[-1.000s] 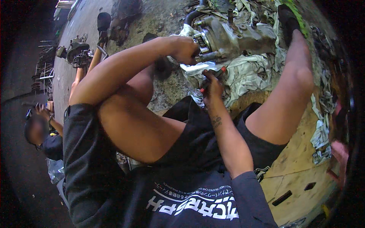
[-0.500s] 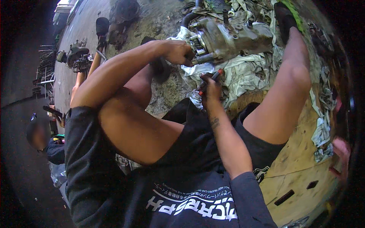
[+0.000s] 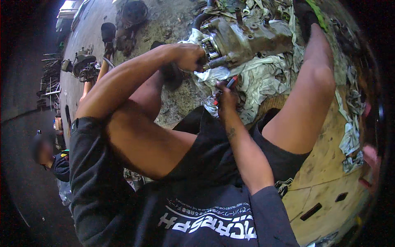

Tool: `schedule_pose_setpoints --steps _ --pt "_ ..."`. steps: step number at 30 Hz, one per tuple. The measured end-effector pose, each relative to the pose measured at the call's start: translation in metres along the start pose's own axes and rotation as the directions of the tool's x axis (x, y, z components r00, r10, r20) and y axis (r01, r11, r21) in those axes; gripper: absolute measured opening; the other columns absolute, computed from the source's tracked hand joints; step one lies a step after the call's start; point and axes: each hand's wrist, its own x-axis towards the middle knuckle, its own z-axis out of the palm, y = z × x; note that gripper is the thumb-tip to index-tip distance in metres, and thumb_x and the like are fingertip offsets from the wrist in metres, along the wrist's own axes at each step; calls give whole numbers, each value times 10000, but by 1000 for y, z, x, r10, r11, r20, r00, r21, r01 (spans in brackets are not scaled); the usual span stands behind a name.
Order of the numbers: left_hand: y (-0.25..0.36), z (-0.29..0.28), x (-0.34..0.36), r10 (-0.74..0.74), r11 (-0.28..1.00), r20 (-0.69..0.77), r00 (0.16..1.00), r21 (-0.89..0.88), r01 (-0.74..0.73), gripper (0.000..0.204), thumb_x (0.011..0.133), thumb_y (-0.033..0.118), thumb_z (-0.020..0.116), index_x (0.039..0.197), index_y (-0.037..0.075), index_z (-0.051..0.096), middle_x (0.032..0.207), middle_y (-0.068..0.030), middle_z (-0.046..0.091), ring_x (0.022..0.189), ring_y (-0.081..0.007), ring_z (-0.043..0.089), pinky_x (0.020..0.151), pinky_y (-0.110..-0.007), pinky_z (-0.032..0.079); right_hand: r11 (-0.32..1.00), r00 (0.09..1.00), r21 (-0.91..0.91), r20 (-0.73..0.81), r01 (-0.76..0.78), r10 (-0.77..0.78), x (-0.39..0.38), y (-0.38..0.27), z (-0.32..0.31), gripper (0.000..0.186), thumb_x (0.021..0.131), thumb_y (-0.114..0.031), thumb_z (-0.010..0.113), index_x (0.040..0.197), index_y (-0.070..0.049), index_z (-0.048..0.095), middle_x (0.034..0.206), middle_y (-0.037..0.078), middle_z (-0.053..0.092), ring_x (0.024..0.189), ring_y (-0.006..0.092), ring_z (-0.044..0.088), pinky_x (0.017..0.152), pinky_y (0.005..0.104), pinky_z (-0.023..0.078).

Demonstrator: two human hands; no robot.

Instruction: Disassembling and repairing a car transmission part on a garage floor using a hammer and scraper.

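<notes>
1. The big grey metal part (image 3: 255, 41) is on the ground near the top of the view, between the person's two feet; white cloths (image 3: 263, 78) lie bunched up along its near side.
2. The left hand (image 3: 191, 57) is curled up at the left end of the metal part; its fingers are bent in, but I cannot tell if it holds anything.
3. The right hand (image 3: 227, 99) is closed around a red and black tool (image 3: 232, 82); the tool sticks out of both sides of the fist, and it is near the cloths, just below the metal part.
4. A black hose (image 3: 200, 21) bends by the part's top left end; dirty ground (image 3: 181, 24) shows to the left.
5. A yellowish board (image 3: 325, 168) lies at the lower right; another person (image 3: 61, 168) is far over at the left edge.
</notes>
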Motion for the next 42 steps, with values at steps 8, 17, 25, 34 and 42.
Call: schedule_pose_setpoints --steps 8,17,25,34,42 --pt "3 -3 -1 12 998 84 996 53 -16 346 809 332 624 839 -11 667 804 -213 652 772 -364 638 694 -454 485 996 995 87 97 17 -25 0 2 -4 228 733 -59 703 907 -111 565 721 19 572 474 126 461 430 269 373" --pt "12 1 3 -28 994 -136 990 101 42 403 813 405 620 864 7 643 805 -212 642 747 -377 622 681 -459 484 943 997 -330 51 -46 67 20 32 -37 256 719 -108 749 926 -55 608 752 23 607 577 139 557 540 289 447" --pt "9 -2 3 -95 995 -70 993 33 97 327 787 352 624 904 50 668 838 -198 656 807 -371 637 726 -464 502 657 907 -626 296 421 -299 -19 -43 -98 303 713 -175 785 899 -12 610 697 10 586 570 121 533 560 287 439" --pt "27 -13 -2 -139 988 -21 990 66 141 284 784 348 635 801 72 703 792 -170 664 764 -322 654 690 -456 496 219 832 -870 306 442 -462 -3 -110 -181 310 700 -197 702 921 -3 605 751 112 631 671 255 586 692 353 464" --pt "21 -7 -4 -113 985 -104 988 117 125 375 791 383 623 916 34 677 882 -205 661 865 -366 643 767 -469 498 -372 843 -888 404 270 -354 -12 -76 -170 470 652 -235 741 1055 -41 598 908 246 649 859 419 625 738 478 498"
